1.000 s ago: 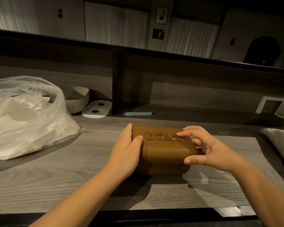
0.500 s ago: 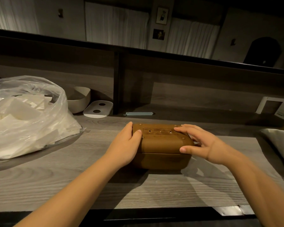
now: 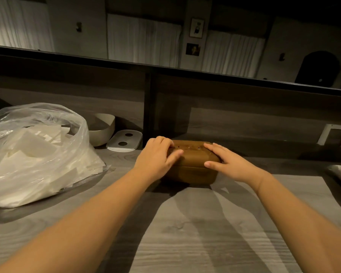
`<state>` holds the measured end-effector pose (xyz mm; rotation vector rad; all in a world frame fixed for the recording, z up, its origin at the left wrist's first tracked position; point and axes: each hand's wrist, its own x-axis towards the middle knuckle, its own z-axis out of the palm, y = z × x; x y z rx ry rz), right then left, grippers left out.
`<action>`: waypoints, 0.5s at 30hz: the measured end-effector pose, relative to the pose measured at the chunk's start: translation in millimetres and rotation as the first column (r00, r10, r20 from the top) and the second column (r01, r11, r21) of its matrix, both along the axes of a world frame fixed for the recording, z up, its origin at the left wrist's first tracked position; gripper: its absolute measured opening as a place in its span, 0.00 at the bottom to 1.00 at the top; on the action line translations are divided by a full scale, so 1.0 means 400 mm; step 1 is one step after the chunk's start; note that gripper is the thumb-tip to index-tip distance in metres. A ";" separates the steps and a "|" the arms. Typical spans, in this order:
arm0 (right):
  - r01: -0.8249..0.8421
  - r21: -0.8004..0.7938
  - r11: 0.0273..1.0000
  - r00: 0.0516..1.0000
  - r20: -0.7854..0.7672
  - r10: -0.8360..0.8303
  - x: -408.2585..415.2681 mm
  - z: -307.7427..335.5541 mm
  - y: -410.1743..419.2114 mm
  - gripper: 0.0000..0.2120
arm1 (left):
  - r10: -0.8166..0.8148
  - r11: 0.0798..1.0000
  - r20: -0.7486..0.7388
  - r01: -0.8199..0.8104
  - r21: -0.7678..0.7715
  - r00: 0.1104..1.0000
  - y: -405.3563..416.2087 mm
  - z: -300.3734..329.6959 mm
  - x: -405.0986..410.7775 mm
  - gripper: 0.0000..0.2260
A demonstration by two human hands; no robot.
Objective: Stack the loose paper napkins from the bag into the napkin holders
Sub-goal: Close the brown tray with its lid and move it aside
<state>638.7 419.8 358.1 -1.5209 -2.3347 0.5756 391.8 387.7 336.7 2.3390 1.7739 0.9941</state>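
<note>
Both arms have stretched out and the brown napkin holder (image 3: pixel 191 164) now sits farther back on the bench (image 3: pixel 185 233) than a second ago.

Nearest the camera the bare forearms run up over the grey wood grain to the holder, lid seemingly closed, flat on the bench well back from its front edge. Left hand (image 3: pixel 157 157) curls over the lid's left end, fingers bent on top and thumb along the front; right hand (image 3: pixel 227 161) lies on the right end with fingers straight and spread, thumb at the seam. My read: this holder is being set aside or pressed closed, so the next move likely calls for letting go and reaching left to the clear plastic bag (image 3: pixel 37 152), where loose white napkins (image 3: pixel 33 146) lie heaped. Behind it stand a pale bowl (image 3: pixel 102 129) and a white lid (image 3: pixel 125 143).
</note>
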 end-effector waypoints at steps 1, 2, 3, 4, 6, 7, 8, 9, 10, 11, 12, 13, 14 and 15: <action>0.025 0.001 1.000 1.000 0.004 -0.025 -0.011 0.001 0.026 0.33 | -0.039 0.997 -0.064 0.034 -0.070 0.997 0.022 0.001 -0.011 0.27; 0.048 -0.003 0.999 0.999 0.013 -0.048 -0.020 0.002 0.050 0.33 | -0.064 0.991 -0.138 0.047 -0.127 0.988 0.043 0.001 -0.020 0.33; 0.065 -0.010 0.998 0.998 0.018 -0.065 -0.029 0.005 0.073 0.33 | -0.069 0.987 -0.196 0.039 -0.153 0.978 0.066 0.001 -0.029 0.36; 0.080 -0.026 0.996 0.997 0.014 -0.080 -0.037 0.010 0.096 0.32 | -0.056 0.987 -0.221 0.020 -0.159 0.974 0.089 0.001 -0.035 0.38; 0.121 -0.058 0.991 0.993 0.004 -0.121 -0.057 0.020 0.136 0.32 | -0.009 0.990 -0.201 -0.019 -0.138 0.980 0.135 0.002 -0.038 0.37; 0.151 -0.025 0.988 0.988 0.031 -0.150 -0.073 0.024 0.153 0.31 | 0.015 0.990 -0.190 -0.040 -0.131 0.982 0.156 0.003 -0.036 0.37; 0.179 0.074 0.981 0.980 0.075 -0.185 -0.092 0.025 0.163 0.30 | 0.032 0.988 -0.186 -0.059 -0.140 0.982 0.172 0.005 -0.032 0.38; 0.178 0.233 0.956 0.973 0.101 -0.206 -0.118 0.024 0.160 0.27 | 0.035 0.985 -0.183 -0.065 -0.161 0.982 0.185 0.007 -0.030 0.39; 0.121 0.426 0.897 0.981 0.087 -0.174 -0.150 0.018 0.148 0.23 | 0.023 0.981 -0.187 -0.058 -0.183 0.982 0.193 0.011 -0.033 0.40; 0.027 0.593 0.804 0.995 0.060 -0.078 -0.191 0.013 0.131 0.16 | 0.010 0.982 -0.202 -0.047 -0.181 0.979 0.197 0.020 -0.044 0.39; -0.058 0.698 0.714 0.998 0.050 0.032 -0.240 0.003 0.113 0.11 | 0.012 0.989 -0.232 -0.045 -0.141 0.973 0.196 0.031 -0.066 0.37; -0.131 0.741 0.659 0.990 0.063 0.125 -0.293 -0.006 0.097 0.07 | 0.041 0.996 -0.273 -0.062 -0.069 0.961 0.193 0.046 -0.099 0.32; -0.168 0.709 0.685 0.982 0.064 0.175 -0.347 -0.016 0.087 0.05 | 0.102 0.994 -0.320 -0.108 0.000 0.942 0.191 0.059 -0.140 0.28; -0.165 0.643 0.748 0.982 0.039 0.183 -0.401 -0.028 0.085 0.05 | 0.181 0.983 -0.373 -0.180 0.037 0.910 0.188 0.072 -0.186 0.24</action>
